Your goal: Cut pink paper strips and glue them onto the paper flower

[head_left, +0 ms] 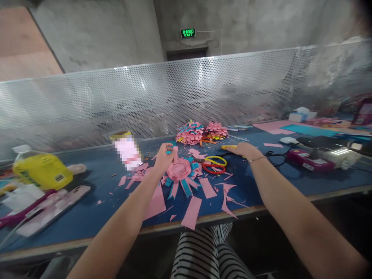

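Observation:
My left hand (pixel 165 154) is closed, pinching a small pink paper strip (pixel 175 154) with a bit of blue beside it, just above a pink and blue paper rosette (pixel 178 169). To the right, my right hand (pixel 241 150) has its fingers wrapped round a yellow tool (pixel 228 147) on the blue table; its far part is too small to make out. Between the hands lie scissors (pixel 213 161) with yellow and red handles, touched by neither hand. Cut pink paper pieces (pixel 192 212) are scattered around the rosette.
Finished rosettes (pixel 190 132) are piled behind. A yellow bottle (pixel 43 170) and a pink phone (pixel 55 211) lie left on the blue table (pixel 95 217). A purple device (pixel 309 161) with cables sits right, before coloured sheets (pixel 308 131). A perforated metal screen (pixel 151 97) borders the back.

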### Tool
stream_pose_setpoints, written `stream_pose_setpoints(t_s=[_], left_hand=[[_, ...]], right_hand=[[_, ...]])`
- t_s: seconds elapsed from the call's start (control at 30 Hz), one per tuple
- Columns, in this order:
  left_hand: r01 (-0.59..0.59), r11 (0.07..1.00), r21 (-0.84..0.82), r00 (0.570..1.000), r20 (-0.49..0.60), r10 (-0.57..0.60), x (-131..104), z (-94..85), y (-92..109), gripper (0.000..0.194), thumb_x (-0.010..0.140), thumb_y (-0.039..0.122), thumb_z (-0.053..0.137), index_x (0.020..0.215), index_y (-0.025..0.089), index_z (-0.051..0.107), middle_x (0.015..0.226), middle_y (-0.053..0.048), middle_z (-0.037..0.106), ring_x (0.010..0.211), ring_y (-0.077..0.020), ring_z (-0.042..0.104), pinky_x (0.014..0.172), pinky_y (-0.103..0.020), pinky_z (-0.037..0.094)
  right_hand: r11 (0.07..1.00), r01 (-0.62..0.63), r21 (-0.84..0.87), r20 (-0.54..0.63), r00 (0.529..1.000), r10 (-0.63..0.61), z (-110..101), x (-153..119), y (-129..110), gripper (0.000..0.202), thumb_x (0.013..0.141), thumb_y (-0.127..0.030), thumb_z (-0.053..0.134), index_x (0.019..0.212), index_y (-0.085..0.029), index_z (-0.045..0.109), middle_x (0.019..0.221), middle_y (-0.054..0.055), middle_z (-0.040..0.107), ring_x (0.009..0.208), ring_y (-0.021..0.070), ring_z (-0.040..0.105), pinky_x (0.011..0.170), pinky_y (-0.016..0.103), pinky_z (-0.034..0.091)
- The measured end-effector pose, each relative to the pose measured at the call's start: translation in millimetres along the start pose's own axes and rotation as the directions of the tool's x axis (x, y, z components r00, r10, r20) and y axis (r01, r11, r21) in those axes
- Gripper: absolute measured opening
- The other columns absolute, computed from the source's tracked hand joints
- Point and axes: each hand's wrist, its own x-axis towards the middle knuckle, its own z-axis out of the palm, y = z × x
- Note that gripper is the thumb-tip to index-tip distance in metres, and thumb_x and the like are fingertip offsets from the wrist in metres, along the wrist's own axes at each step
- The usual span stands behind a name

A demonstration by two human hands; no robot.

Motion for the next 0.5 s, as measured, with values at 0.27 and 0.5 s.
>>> stream_pose_setpoints(t_s=[0.27,0.5], left_hand=[[-0.011,0.999,0.033,0.998,0.064,0.009,-4,0.2,3,0.034,0.06,0.023,0.064,0.089,0.017,0.047,0.073,-0.001,0.059,0.06,-0.0105,0.057,0.063,-0.026,0.045],[0.001,0.997,0.081,0.998,0.068,-0.006,0,-3.9,-4,0.027,0.056,0.024,0.066,0.079,0.015,0.055,0.067,-0.002,0.062,0.061,-0.0114,0.057,0.06,-0.024,0.043]], right_hand=[[0.998,0.046,-0.031,-0.038,0.998,-0.047,12,4,-2,0.04,0.073,-0.04,0.046,0.097,-0.013,0.065,0.101,0.016,0.062,0.094,0.0268,0.057,0.074,0.033,0.042],[0.98,0.166,0.113,-0.343,0.932,-0.118,-10,-12,-22,0.033,0.072,-0.033,0.047,0.097,-0.016,0.062,0.092,0.011,0.064,0.088,0.0256,0.057,0.069,0.031,0.042]])
